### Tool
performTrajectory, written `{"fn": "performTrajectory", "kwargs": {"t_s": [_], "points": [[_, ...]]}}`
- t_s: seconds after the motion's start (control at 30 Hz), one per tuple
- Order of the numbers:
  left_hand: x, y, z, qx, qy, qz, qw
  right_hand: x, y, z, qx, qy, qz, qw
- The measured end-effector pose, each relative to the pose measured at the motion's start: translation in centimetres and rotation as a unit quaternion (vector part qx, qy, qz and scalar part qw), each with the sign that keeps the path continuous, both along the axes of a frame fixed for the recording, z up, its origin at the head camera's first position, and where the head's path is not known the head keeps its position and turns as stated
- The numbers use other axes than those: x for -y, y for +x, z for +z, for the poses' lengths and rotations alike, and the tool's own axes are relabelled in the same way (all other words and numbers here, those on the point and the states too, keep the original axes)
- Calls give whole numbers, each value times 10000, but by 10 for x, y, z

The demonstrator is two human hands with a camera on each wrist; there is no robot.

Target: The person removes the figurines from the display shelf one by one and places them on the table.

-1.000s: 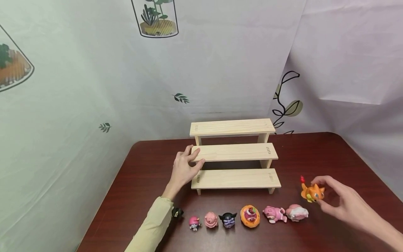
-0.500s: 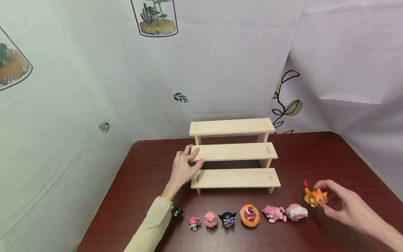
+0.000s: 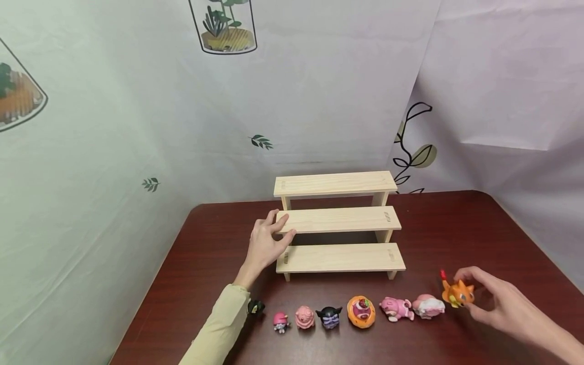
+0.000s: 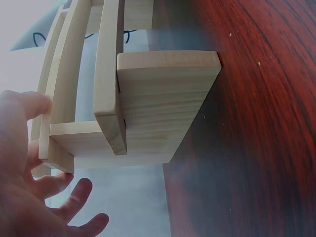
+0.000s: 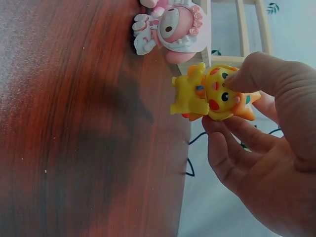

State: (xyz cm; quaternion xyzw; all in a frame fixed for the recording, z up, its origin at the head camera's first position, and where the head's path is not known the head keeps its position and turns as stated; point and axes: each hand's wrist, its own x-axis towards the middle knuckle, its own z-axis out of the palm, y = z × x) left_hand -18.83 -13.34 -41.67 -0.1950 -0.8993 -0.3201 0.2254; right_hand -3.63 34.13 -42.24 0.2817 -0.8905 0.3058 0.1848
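A three-tier wooden display stand (image 3: 339, 258) is on the table. My left hand (image 3: 265, 243) grips the left end of its middle board; in the left wrist view that hand (image 4: 34, 197) has the thumb on one face of the board and fingers at its end. In my right hand (image 3: 497, 299), thumb and fingers pinch a small toy figurine (image 3: 458, 293), orange-hooded with a red-tipped tail. The right wrist view shows the figurine's (image 5: 217, 94) yellow body and red cheeks, with a shadow on the table below. Nearest to it lies a pink-and-white figurine (image 3: 429, 306).
Along the front stand more figurines: a pink one (image 3: 396, 308), an orange round one (image 3: 361, 312), a black-and-purple one (image 3: 329, 317), a pink round one (image 3: 304, 317), a small pink-capped one (image 3: 280, 322). A dark one (image 3: 255, 306) is partly behind the left sleeve. Patterned cloth (image 3: 319, 101) hangs behind.
My right hand has come down toward the table's front with the orange-hooded figurine, close to the right end of the row. The left hand stays on the middle board.
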Motion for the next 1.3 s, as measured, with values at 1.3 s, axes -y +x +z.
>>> {"fn": "performTrajectory", "kwargs": {"t_s": [1.3], "points": [[0, 0, 0, 147, -20, 33, 9999, -11, 2, -20, 575, 121, 2, 9983]]}}
